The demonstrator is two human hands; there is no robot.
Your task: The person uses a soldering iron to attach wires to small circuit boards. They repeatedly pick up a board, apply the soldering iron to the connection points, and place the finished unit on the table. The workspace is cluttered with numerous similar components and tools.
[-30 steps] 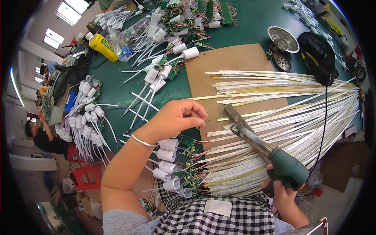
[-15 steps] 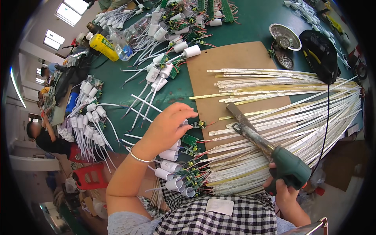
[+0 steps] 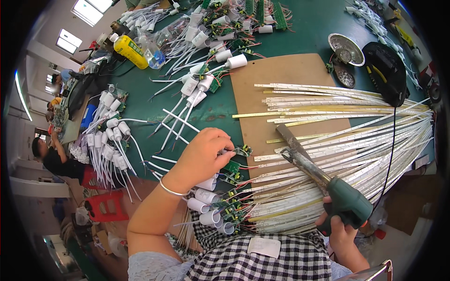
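Observation:
My left hand [image 3: 201, 152] is closed, with thumb and fingertips pinched on a white plastic tube that my fingers mostly hide. A small green circuit board [image 3: 243, 150] sticks out of its right end. In my right hand [image 3: 344, 234] is a soldering gun [image 3: 349, 200] with a dark green body, its metal barrel slanting up and left over the LED strips [image 3: 323, 168]. Below my left hand lie several white tubes [image 3: 210, 218] with circuit boards, their thin wires running to the strips' left ends.
Under the strips lies a brown board [image 3: 290, 70] on the green table [image 3: 307, 40]. Bunches of wired white tubes [image 3: 108, 145] lie at left. A metal dish [image 3: 346, 49] and a black mesh-topped object [image 3: 386, 75] stand far right. Bottles [image 3: 129, 50] stand far left; a person [image 3: 61, 157] sits beyond.
The thumb and fingers of my left hand have closed together on the white tube with the board. My right hand and the soldering gun have hardly moved. The view has shifted slightly.

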